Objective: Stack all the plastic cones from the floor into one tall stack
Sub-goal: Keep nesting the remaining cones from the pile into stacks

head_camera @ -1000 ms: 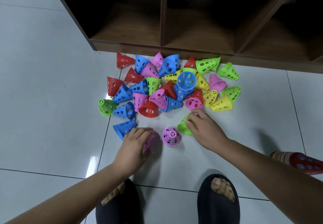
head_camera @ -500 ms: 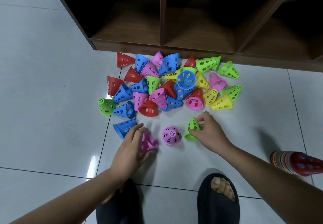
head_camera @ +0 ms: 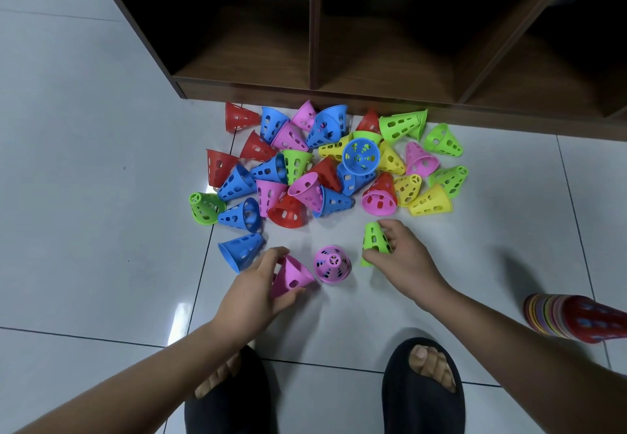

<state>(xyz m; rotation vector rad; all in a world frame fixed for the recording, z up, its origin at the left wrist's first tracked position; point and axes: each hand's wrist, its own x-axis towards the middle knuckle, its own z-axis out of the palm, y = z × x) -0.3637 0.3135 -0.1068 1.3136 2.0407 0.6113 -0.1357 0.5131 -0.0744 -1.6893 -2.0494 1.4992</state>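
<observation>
Several perforated plastic cones in red, blue, pink, green and yellow lie in a pile [head_camera: 325, 165] on the white tiled floor. My left hand [head_camera: 252, 286] grips a pink cone [head_camera: 291, 276] tilted on its side. My right hand [head_camera: 403, 257] pinches an upright green cone [head_camera: 373, 242] by its base. Between the two hands a second pink cone [head_camera: 331, 264] stands upright on the floor, untouched. A stack of nested cones [head_camera: 573, 318] with a red one on top lies at the right edge.
A dark wooden shelf unit [head_camera: 339, 91] with open compartments runs along the floor just behind the pile. My two feet in black slippers [head_camera: 420, 389] stand at the bottom of the view. A lone blue cone [head_camera: 241, 250] lies left of my left hand.
My left hand has lifted and tilted the pink cone out into view. My right hand has set the green cone upright and drawn it slightly away from the pile.
</observation>
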